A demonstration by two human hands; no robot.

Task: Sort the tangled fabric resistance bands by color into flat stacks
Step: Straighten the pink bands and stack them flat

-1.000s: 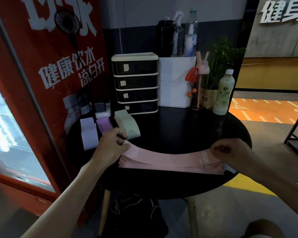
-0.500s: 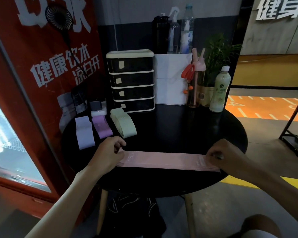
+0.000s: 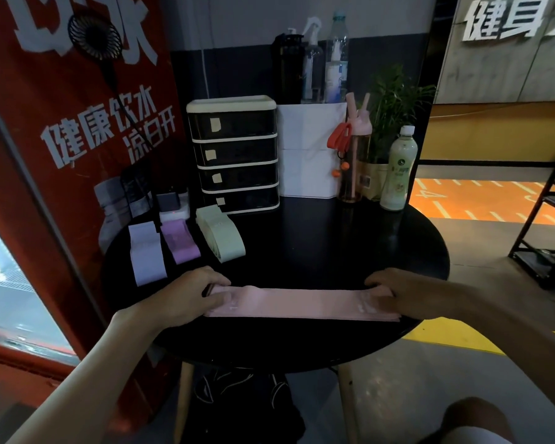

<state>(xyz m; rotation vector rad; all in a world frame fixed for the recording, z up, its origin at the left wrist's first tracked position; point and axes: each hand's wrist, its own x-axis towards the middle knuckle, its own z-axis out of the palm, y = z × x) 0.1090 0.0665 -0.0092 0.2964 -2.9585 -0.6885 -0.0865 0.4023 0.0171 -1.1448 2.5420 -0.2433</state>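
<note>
Holds pink bands (image 3: 302,304) flat on black table (image 3: 318,251) near front edge; pinches left end with left hand (image 3: 186,299), grips right end with curled right hand (image 3: 407,294).

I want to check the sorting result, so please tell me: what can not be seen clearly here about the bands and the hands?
All in the head view:
- Both ends of the pink bands: covered by the left hand and the right hand.
- Number of pink bands stacked: edges merge in dim light.
- Print on them: too small and blurred.
- Right hand's grip: its fingertips are hidden by its own back.
- Contents of the drawer unit: dark fronts.
</note>
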